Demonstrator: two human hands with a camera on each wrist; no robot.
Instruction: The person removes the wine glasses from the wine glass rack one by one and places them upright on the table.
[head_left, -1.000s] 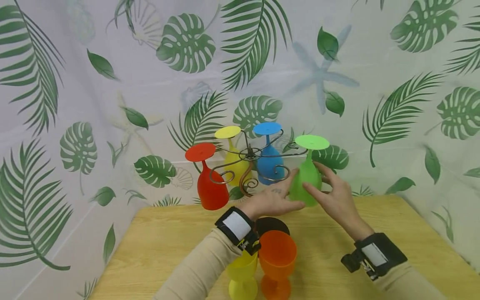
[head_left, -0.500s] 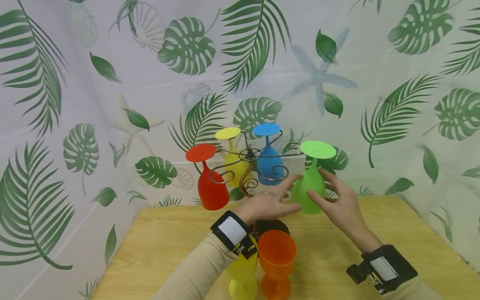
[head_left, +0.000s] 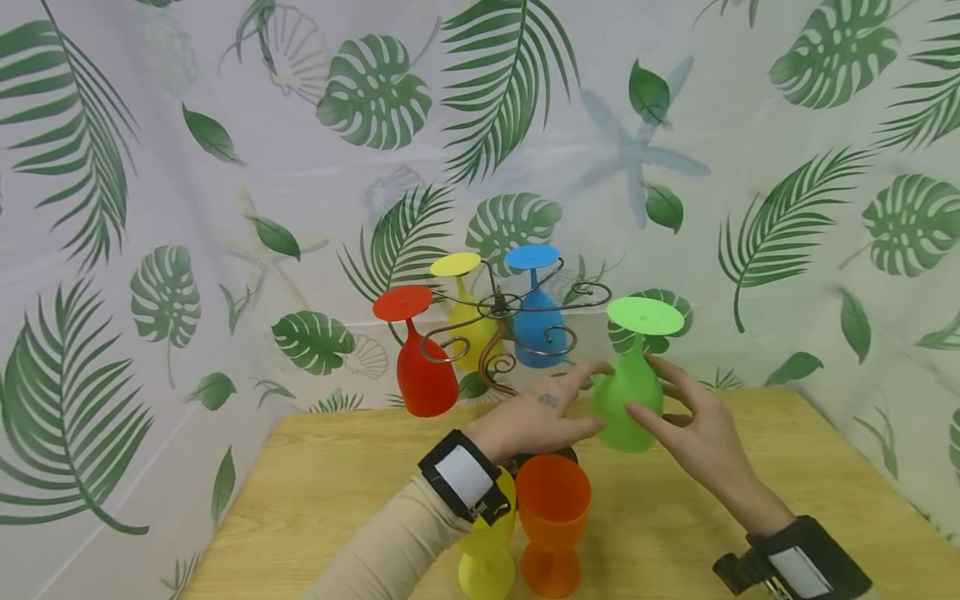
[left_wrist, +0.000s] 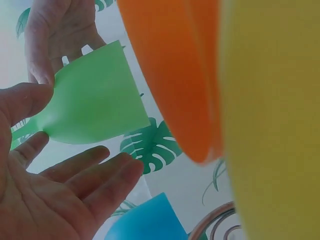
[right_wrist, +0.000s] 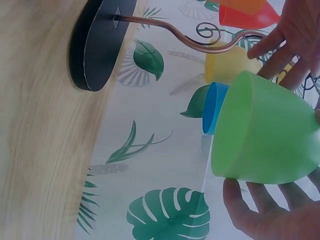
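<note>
A light green plastic goblet [head_left: 630,404] hangs upside down between my two hands, foot uppermost, to the right of the wire rack [head_left: 498,307]. My right hand [head_left: 705,425] holds its bowl from the right, thumb in front and fingers behind. From the other side my left hand [head_left: 543,417] has thumb and index finger against the bowl, its remaining fingers spread in the left wrist view. Upside down in the rack hang a red goblet [head_left: 426,379], a yellow goblet [head_left: 467,329] and a blue goblet [head_left: 538,329]. In the right wrist view the green bowl [right_wrist: 270,132] opens toward the tabletop.
An orange goblet [head_left: 553,508] and another yellow goblet [head_left: 486,550] stand upright on the wooden table [head_left: 337,483], under my left forearm. Behind them sits the rack's black base [right_wrist: 102,45]. A leaf-patterned cloth [head_left: 480,125] hangs behind the table.
The green goblet has come away from the rack's right arm, moving right, down and closer, with both hands following it. The other goblets stay where they were.
</note>
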